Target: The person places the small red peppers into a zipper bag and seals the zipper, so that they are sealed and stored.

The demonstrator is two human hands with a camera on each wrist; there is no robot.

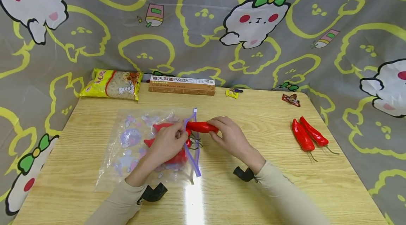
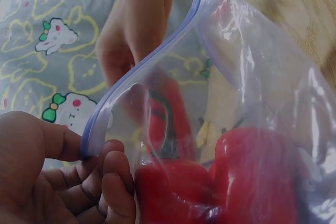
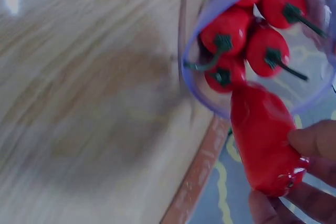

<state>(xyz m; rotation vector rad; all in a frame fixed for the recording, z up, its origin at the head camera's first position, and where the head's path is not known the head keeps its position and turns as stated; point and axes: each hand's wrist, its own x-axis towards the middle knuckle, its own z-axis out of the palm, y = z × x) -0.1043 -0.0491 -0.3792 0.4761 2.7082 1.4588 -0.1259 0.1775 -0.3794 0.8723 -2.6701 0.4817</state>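
Nearest, the table's point(image 1: 234, 202) near edge: both forearms reach in over it, black wrist mounts point(image 1: 153, 192) below the cuffs.

Left hand point(image 1: 166, 143) pinches the purple zip strip point(image 1: 192, 162) of a clear printed zip bag point(image 1: 130, 138). Bag lies left of the table's middle, mouth toward the right edge and gaping. Several red peppers point(image 3: 223, 32) inside, green stems facing the opening.

Right hand point(image 1: 233, 138) grips one red pepper point(image 1: 200, 127) by its right end, fingers close around it. Pepper points left from that grip, long axis roughly along the far edge, aimed into the mouth. Its free end overlaps the strip, just beside the left hand's fingers; whether it is past the rim I cannot tell. Its stem I cannot make out.

Two loose red peppers point(image 1: 302, 136) by the right edge, closer to the right hand.

Far edge: yellow food packet point(image 1: 111, 84) at the left corner, pasta box point(image 1: 182, 85) beside it, small yellow sweet point(image 1: 232, 94), dark red wrapper point(image 1: 291, 99) near the right corner.
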